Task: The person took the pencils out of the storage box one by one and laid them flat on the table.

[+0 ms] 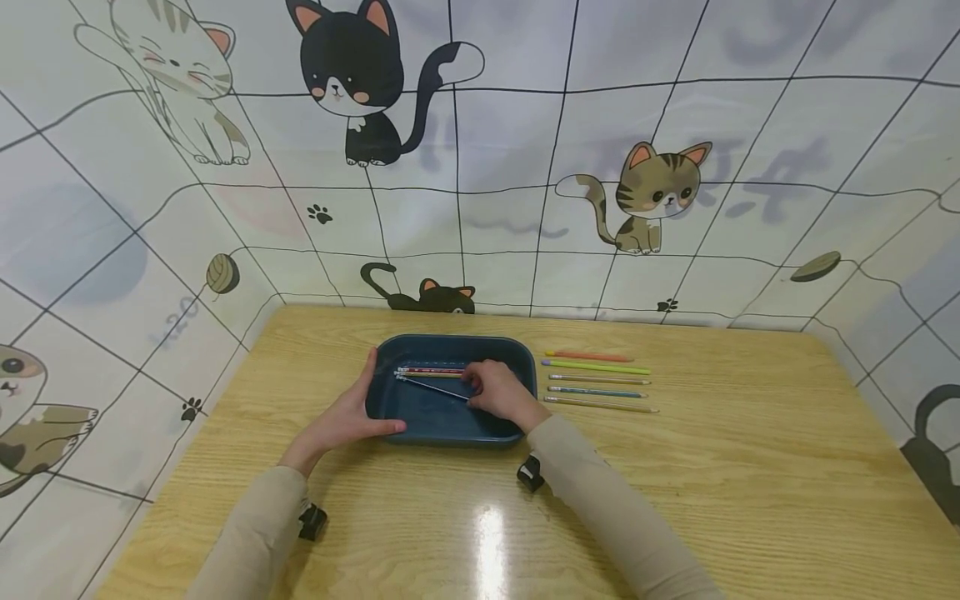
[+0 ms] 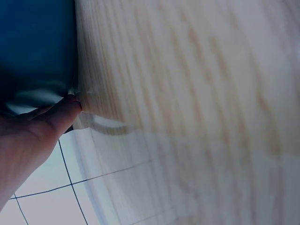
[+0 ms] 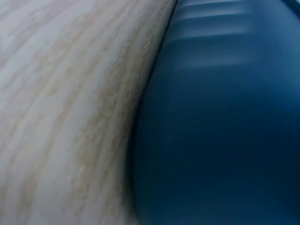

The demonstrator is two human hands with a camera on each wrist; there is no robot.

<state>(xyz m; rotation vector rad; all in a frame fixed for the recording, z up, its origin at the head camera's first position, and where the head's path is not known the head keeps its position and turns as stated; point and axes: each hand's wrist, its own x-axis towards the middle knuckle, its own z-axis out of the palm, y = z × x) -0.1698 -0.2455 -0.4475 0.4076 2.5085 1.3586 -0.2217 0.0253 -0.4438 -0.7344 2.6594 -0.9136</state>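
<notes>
A dark blue tray (image 1: 442,429) lies on the table, with several slim pencils inside. My left hand (image 1: 345,417) spans its near left corner, straight fingers along the left side and thumb on the front rim. In the left wrist view, the left hand (image 2: 40,133) touches the blue wall of the tray (image 2: 37,51). Inside the tray my right hand (image 1: 498,392) pinches the right end of a thin silvery pencil (image 1: 435,387), which slants toward me. Behind it a dark red pencil (image 1: 431,370) and a yellowish one lie side by side, their right ends hidden by the hand.
Right of the tray, several pencils lie in a spaced column on the wooden table (image 1: 750,467): an orange pencil (image 1: 588,356) at the back, a lime green pencil (image 1: 596,367), a blue pencil (image 1: 597,392) and tan ones. A cat-print curtain (image 1: 510,217) stands behind the table.
</notes>
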